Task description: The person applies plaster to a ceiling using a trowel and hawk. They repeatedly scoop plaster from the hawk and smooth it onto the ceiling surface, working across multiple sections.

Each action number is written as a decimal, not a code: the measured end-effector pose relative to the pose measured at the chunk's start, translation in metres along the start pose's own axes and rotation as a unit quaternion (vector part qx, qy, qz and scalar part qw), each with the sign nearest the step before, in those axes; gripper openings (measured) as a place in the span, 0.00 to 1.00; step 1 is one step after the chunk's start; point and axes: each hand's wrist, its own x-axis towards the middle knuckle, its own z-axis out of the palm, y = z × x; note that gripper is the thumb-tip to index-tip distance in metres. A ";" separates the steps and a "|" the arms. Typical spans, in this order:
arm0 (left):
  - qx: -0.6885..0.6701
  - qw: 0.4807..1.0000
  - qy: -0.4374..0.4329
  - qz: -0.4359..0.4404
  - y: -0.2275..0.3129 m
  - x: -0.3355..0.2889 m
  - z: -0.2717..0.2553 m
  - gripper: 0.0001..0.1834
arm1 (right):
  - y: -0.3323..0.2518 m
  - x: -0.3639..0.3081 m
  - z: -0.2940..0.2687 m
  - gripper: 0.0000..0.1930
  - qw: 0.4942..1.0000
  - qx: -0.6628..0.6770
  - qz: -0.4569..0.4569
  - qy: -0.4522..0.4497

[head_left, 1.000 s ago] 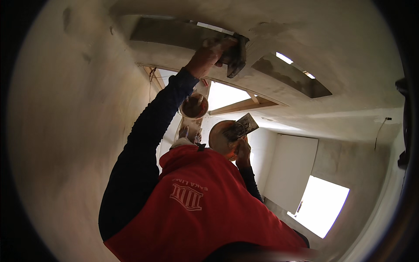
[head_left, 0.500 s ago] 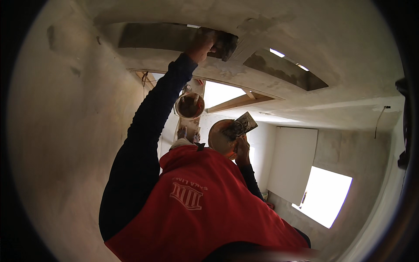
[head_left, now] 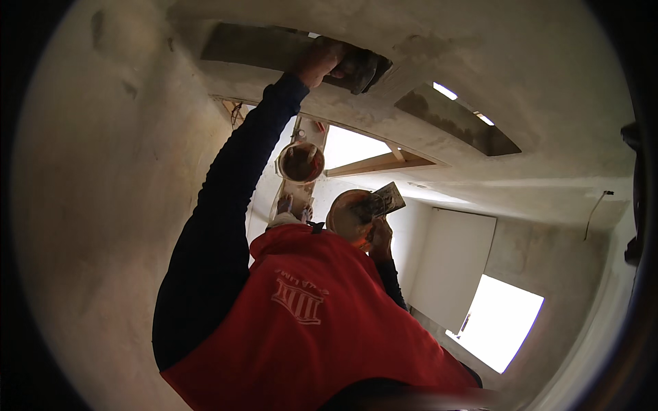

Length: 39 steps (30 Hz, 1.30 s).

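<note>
My left arm stretches up and forward, and my left hand (head_left: 321,63) is closed round a dark, block-shaped tool (head_left: 358,71). The tool sits inside a long curved recess (head_left: 250,49) in the plastered surface, close to its right end. My fingers partly cover it, so its exact kind does not show. Lower and to the right, my right hand (head_left: 380,238) grips a trowel (head_left: 389,198) with a flat, plaster-smeared rectangular blade. That blade overlaps the edge of a round bucket (head_left: 343,212), whose inside is stained pale and orange.
Another bucket (head_left: 300,162) stands on a narrow plank (head_left: 293,188) beyond my feet. A second recess (head_left: 456,120) lies to the right of the first. A wood-framed opening (head_left: 384,163), a white panel (head_left: 452,264), a bright window (head_left: 504,322) and a hanging wire (head_left: 595,214) are around me.
The whole view has shifted slightly. Within the recess, the left hand and its dark tool have drawn a little left from the right end. The right hand keeps its grip on the trowel.
</note>
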 end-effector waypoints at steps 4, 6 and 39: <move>-0.016 0.998 -0.050 -0.033 -0.001 -0.020 0.005 0.19 | 0.000 0.003 -0.003 0.12 0.998 0.042 0.036 -0.025; 0.013 0.998 -0.054 -0.037 -0.008 -0.018 0.007 0.19 | 0.001 0.005 -0.003 0.11 0.995 0.058 0.082 -0.011; 0.327 0.933 -0.092 0.116 -0.034 0.029 0.008 0.20 | 0.012 0.013 -0.006 0.14 0.997 0.060 0.050 0.002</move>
